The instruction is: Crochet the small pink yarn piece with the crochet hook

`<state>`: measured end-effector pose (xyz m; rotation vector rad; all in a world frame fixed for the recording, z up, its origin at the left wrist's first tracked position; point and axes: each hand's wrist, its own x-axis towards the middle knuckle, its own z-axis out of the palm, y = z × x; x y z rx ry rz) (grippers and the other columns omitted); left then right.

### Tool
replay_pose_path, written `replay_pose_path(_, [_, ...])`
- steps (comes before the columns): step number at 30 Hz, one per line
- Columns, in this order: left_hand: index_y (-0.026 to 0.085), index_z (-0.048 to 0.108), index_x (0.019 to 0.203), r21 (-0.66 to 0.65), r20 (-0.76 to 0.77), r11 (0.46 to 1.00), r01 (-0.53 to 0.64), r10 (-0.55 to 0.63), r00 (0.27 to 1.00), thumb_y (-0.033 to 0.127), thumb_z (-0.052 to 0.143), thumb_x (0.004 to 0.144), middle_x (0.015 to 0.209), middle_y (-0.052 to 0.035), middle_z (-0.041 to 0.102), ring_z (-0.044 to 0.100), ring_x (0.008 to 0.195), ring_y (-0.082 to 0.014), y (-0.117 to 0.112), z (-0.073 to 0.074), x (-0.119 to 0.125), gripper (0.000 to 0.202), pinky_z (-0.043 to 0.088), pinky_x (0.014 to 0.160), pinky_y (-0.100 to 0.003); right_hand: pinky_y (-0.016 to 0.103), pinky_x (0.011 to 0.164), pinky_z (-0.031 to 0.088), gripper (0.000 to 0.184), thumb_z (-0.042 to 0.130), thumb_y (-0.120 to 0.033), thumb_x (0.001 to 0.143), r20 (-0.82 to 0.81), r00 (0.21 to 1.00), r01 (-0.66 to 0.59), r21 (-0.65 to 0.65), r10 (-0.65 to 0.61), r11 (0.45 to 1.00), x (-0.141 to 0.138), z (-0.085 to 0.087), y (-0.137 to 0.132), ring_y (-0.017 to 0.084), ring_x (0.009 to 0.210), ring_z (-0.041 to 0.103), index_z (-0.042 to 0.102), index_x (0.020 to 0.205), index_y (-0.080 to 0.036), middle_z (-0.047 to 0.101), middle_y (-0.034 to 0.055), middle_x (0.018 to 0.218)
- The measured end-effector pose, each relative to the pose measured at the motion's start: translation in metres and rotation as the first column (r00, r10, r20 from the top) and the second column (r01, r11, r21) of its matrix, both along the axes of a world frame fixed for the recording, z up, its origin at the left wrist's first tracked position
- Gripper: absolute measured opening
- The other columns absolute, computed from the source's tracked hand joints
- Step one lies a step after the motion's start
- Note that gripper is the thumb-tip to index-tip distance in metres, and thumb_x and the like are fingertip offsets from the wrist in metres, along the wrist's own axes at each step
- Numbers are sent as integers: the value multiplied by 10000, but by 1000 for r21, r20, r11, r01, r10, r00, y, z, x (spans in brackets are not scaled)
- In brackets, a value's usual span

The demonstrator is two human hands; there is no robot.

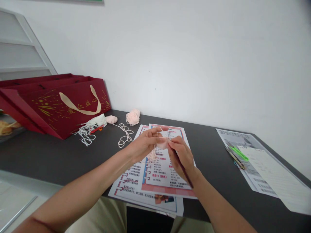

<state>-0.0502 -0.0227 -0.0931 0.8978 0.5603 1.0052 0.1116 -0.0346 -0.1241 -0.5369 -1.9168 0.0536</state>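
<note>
"Where's the pink crochet piece (pixel 162 144)?"
"Above the surface (pixel 206 145), inside its front edge; left hand (pixel 146 142) pinches it, right hand (pixel 182 152) grips the crochet hook (pixel 182 169)."
"Handling?"
"Probably light, soft, stretchy; best pinched near the stitches."

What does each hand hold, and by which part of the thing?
The left hand pinches the pink piece by its edge; the right hand holds the dark stick near its far end, beside that piece.
</note>
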Motion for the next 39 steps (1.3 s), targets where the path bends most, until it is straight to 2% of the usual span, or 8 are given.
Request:
replay_pose_path(3, [132,659,1076,-66,-1,997,36,-36,999,82,710,677,774,-27,633,569,706,-111,5,3,-7,405,405,736,-256,264,604,470,142,527,-98,867,-170,981,-139,-255,97,957,3,9,2,138,726,550,523,911,-233,558,17,836])
replay_pose_path(7, [129,661,1079,-53,-16,994,94,-95,995,82,695,675,794,-36,643,574,681,-108,13,6,-18,408,415,699,-251,251,521,413,70,565,-163,865,-362,911,-363,-482,196,798,10,16,7,99,599,502,544,852,-229,541,-7,816])
replay_pose_path(11, [123,660,1077,-43,-33,988,150,-151,988,74,687,668,761,-26,630,576,684,-110,17,7,-25,414,420,701,-251,251,493,369,69,598,-173,849,-424,874,-457,-545,240,703,16,20,10,85,554,483,557,833,-226,535,-22,786])
replay_pose_path(21, [94,678,1016,-66,-16,956,284,-286,958,87,688,660,738,-22,636,585,643,-102,19,7,-29,357,428,639,-232,258,493,316,60,646,-169,817,-459,838,-541,-619,296,570,30,26,13,86,548,459,607,818,-215,552,-19,736])
replay_pose_path(27, [112,676,1009,0,-115,963,269,-267,957,101,704,668,673,12,589,527,578,-70,15,10,-29,342,376,578,-210,237,455,260,115,644,-178,798,-672,689,-719,-590,270,367,23,35,11,73,475,414,563,719,-195,526,-36,629])
replay_pose_path(29, [135,668,1014,62,-167,972,225,-212,963,108,700,688,687,15,591,523,593,-72,13,10,-27,329,373,593,-215,227,446,237,138,635,-175,798,-711,662,-743,-581,237,332,20,37,9,68,460,394,545,695,-191,502,-45,590])
replay_pose_path(31, [165,655,1024,143,-214,974,178,-145,966,127,694,711,715,15,599,531,619,-82,11,10,-25,318,377,615,-229,228,446,233,149,633,-169,799,-706,676,-726,-585,212,362,18,36,8,66,457,389,536,687,-190,500,-46,583])
replay_pose_path(39, [181,626,1004,345,-331,938,42,79,940,214,695,752,670,54,518,478,603,-77,6,7,-16,263,345,605,-238,247,456,245,130,599,-207,852,-513,835,-513,-598,196,616,18,25,9,77,476,382,523,747,-207,473,-55,598])
